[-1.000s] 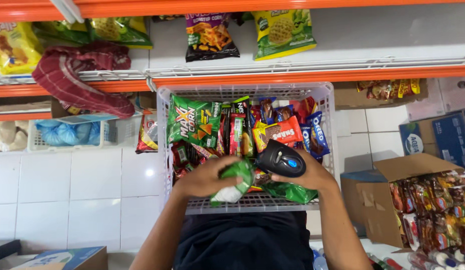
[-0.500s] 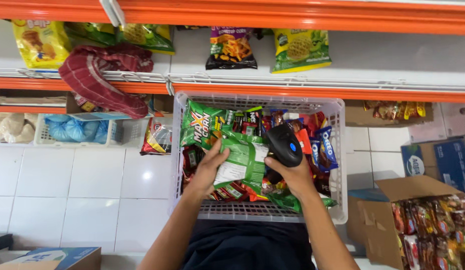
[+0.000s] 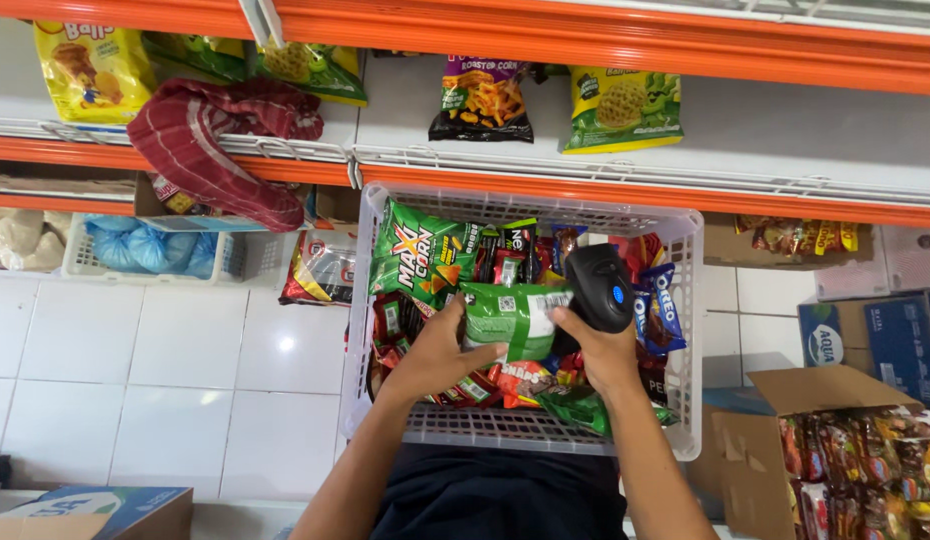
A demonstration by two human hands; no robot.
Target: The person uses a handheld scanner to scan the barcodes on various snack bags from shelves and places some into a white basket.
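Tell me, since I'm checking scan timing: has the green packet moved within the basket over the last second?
Yes. The green packet in the left hand has risen from the white basket's near rim toward its middle, beside the black scanner.

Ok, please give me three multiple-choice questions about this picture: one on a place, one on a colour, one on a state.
1. Where does the red striped cloth lie?
A. on the shelf rail, left of the basket
B. inside the basket
C. on the cardboard box

2. What colour is the packet held in the left hand?
A. blue
B. green
C. yellow

3. What is the right hand doing?
A. resting empty
B. gripping the black handheld scanner
C. holding the shelf

Answers:
1 A, it drapes over the rail beside the white basket.
2 B, its wrapper is green with a white label.
3 B, the fingers wrap the scanner, held next to the packet.
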